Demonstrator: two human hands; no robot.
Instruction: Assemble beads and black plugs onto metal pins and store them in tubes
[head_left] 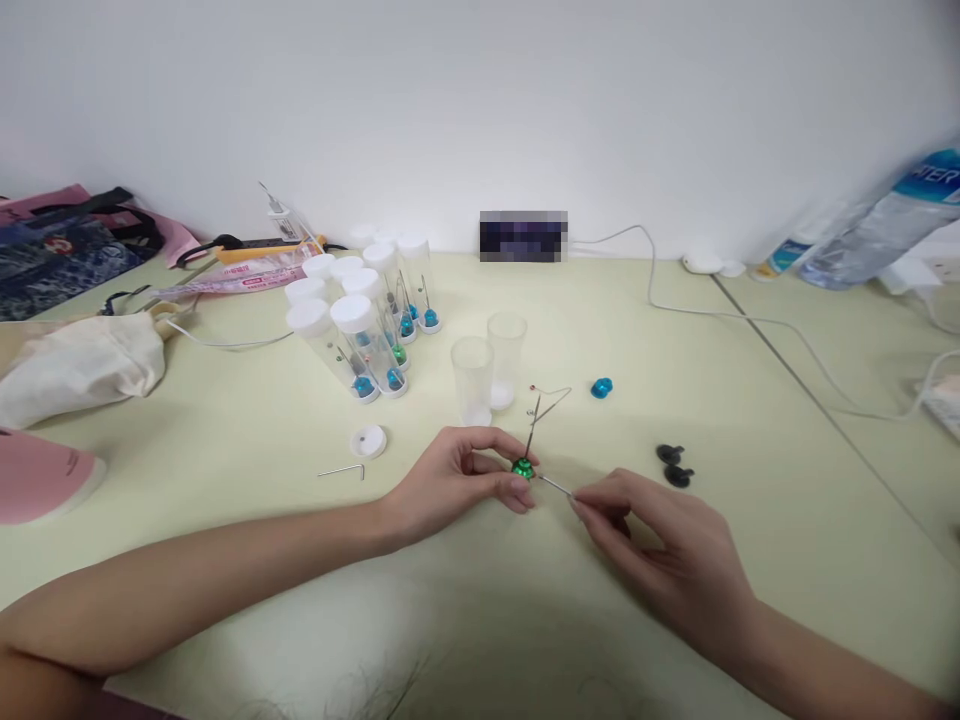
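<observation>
Near the lower middle of the frame, a small shiny green metal bead (523, 467) is pinched by the left hand (450, 485) just above the pale yellow counter (675, 340). A thin silver pin (555, 486), gripped by the right hand (667, 555), is held against the bead's right side. Seating it appears to be the step in hand, and steady alignment is called for.

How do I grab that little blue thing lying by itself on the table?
Pinch the blue piece by its two sides, coming straight down from above: it is small, low and rounded, lying on the table with nothing touching it.
</observation>
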